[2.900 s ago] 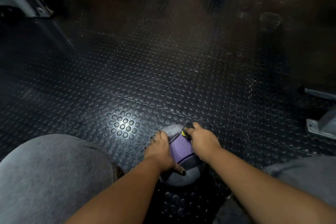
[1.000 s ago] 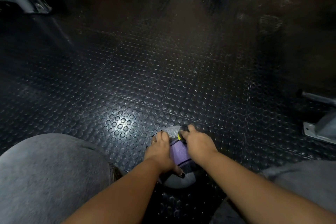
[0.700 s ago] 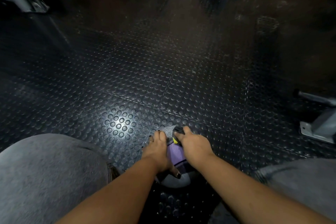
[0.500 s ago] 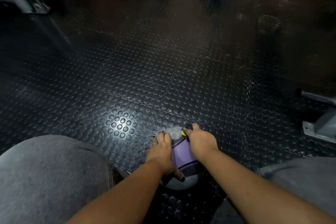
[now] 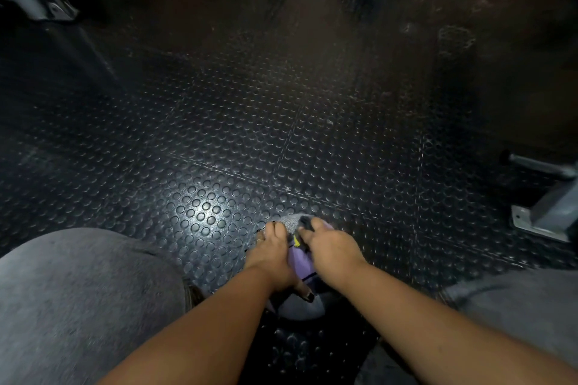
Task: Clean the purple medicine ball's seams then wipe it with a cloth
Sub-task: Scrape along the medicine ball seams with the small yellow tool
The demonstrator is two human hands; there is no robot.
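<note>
Centrally, medicine ball [image 5: 300, 260] under left hand [image 5: 271, 255]; brush [image 5: 304, 224] in right hand [image 5: 333, 251].

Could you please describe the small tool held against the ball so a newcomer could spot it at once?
Low on the studded black floor, the purple and grey medicine ball sits between the left hand and right hand. The tool pokes from the right hand at the ball's top: small, black, with a yellow patch.
</note>
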